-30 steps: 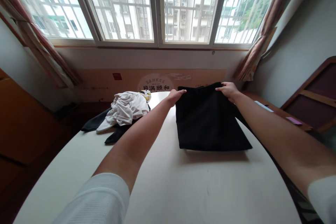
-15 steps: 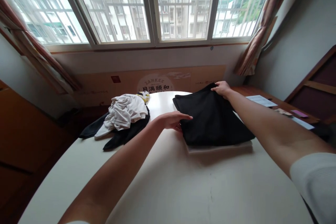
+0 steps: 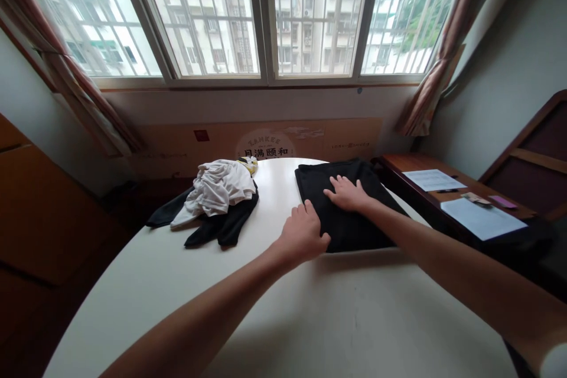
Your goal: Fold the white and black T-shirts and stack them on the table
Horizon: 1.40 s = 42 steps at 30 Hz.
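Observation:
A black folded garment [image 3: 363, 227] lies on the right half of the white round table [image 3: 186, 301]. On its upper face rests my right hand [image 3: 349, 194], flat with the fingers spread. My left hand [image 3: 305, 233] is at the garment's near left edge, its thumb out over the cloth and its fingers apart along the side. Neither hand grips the fabric. Farther left sits a loose pile with a crumpled white garment [image 3: 225, 186] on top of black clothing [image 3: 221, 230].
Behind the white garment is a yellow-patterned cloth [image 3: 250, 164]. A wooden desk [image 3: 398, 163] with paper sheets [image 3: 482, 218] and a pink pad [image 3: 502, 202] stands to the right. A barred window [image 3: 266, 18] with curtains is beyond the table.
My right hand has let go of the garment's far corner and come down onto its top. The raised cloth now lies flat. My left hand has shifted nearer along the left edge.

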Each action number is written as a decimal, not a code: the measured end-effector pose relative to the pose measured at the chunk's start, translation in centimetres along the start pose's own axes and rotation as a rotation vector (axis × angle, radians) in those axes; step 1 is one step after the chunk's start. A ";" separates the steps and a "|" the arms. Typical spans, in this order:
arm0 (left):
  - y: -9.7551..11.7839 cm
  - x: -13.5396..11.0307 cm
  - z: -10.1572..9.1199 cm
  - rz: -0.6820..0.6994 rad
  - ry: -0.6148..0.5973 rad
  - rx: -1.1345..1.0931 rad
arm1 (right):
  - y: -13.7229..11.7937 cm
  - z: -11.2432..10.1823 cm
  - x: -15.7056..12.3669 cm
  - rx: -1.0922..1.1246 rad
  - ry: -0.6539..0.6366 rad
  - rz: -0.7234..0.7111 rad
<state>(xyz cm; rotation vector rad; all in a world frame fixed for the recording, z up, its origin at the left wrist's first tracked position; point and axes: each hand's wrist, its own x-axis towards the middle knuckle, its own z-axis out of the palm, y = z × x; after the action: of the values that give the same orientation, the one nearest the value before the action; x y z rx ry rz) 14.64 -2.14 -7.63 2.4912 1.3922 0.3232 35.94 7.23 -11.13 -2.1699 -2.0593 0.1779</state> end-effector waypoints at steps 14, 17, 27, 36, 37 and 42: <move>-0.5 -1.6 4.3 0.221 -0.054 0.171 | 8.6 0.3 -1.5 0.060 0.038 0.322; -0.4 -1.7 4.2 0.216 -0.054 0.161 | 9.1 -0.3 -1.3 0.044 0.044 0.435; 0.9 -2.8 4.9 0.570 -0.027 0.192 | 3.7 1.9 4.3 0.042 0.006 0.037; 0.4 -3.6 4.7 0.617 -0.075 0.131 | 7.4 0.2 5.1 -0.064 0.044 0.249; 0.5 -3.6 4.6 0.617 -0.075 0.134 | 6.3 0.1 4.6 -0.074 0.061 0.217; 0.7 -3.9 4.4 0.614 -0.069 0.164 | 1.0 1.6 0.4 -0.025 0.064 -0.126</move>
<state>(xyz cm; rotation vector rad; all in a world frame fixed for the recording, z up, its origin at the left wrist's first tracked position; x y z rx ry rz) 14.58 -6.37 -11.77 2.9876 0.6150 0.2410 36.63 7.66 -12.92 -2.0232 -2.1643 0.0679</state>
